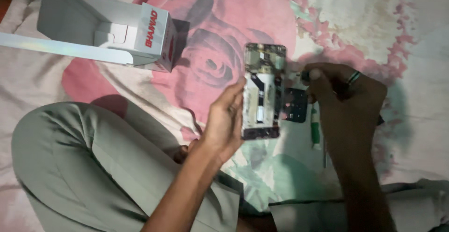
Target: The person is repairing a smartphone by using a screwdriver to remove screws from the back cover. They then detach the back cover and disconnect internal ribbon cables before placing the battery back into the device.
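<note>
Your left hand [227, 119] holds an opened smartphone [263, 91] upright by its left edge, fingers curled along the side and the thumb hidden behind. The phone's back cover is off, so you see a pale inner frame, a dark strip running down the middle and the circuit boards at the top and bottom ends. It hangs above the bedsheet [374, 21], roughly at the centre of the view.

Your right hand [341, 91] sits just to the right of the phone, closed in a loose fist with a green ring on one finger. Its thumb and fingertips pinch something small and dark near the phone's right edge; the view is too dim and blurred to tell what it is.

Below that hand, a dark rectangular phone part [296, 105] lies on the sheet, just beside the phone. Next to it lies a screwdriver [316, 129] with a green and white handle, its thin shaft pointing toward you.

At upper left, an open white cardboard box [107, 31] with red lettering rests on the rose-patterned sheet. Your bent knee in grey-green trousers [84, 166] fills the lower left.
</note>
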Demonstrator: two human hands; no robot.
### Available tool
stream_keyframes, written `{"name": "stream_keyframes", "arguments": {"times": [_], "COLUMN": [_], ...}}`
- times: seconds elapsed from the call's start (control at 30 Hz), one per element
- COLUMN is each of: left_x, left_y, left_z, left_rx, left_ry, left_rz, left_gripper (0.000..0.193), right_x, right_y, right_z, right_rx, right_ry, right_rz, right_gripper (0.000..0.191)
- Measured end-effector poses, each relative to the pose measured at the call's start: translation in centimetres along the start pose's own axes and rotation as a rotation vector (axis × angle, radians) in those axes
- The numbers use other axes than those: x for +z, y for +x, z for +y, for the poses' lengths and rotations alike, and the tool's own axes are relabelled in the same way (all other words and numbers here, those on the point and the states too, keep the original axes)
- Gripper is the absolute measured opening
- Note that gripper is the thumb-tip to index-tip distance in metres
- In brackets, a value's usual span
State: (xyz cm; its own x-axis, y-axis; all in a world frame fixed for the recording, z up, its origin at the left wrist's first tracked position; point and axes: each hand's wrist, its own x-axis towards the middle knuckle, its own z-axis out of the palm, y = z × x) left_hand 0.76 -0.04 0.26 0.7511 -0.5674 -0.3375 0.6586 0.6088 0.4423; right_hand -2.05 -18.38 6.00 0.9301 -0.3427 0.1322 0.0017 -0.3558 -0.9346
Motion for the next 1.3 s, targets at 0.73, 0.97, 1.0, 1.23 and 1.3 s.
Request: {"name": "stream_keyframes", "arguments": {"times": [0.73, 0.97, 1.0, 1.23, 1.3], "left_x": [-0.3, -0.1, -0.2, -0.5, -0.6], "left_y": [0.3, 0.1, 0.1, 0.2, 0.2], "left_z": [-1.6, -1.6, -1.5, -1.7, -1.8], "left_rx": [-0.041, -0.030, -0.034, -0.045, -0.042], "left_ry": [-0.090, -0.089, -0.091, -0.095, -0.095], "left_rz": [-0.021, -0.086, -0.087, -0.074, -0.109], "left_gripper": [0.054, 0.059, 0.060, 0.057, 0.056], "right_x": [2.1, 1.3, 1.2, 0.7, 1.0], "right_y": [-0.8, -0.5, -0.5, -0.2, -0.4], "right_z": [0.5, 0.0, 0.0, 0.0, 0.0], "right_rx": [-0.059, 0.064, 0.050, 0.027, 0.046], "right_ry": [0.016, -0.080, -0.064, -0.021, 0.015], "right_rz": [-0.035, -0.006, -0.004, 0.018, -0.008], "right_gripper": [0.011, 0.011, 0.011, 0.011, 0.012]}}
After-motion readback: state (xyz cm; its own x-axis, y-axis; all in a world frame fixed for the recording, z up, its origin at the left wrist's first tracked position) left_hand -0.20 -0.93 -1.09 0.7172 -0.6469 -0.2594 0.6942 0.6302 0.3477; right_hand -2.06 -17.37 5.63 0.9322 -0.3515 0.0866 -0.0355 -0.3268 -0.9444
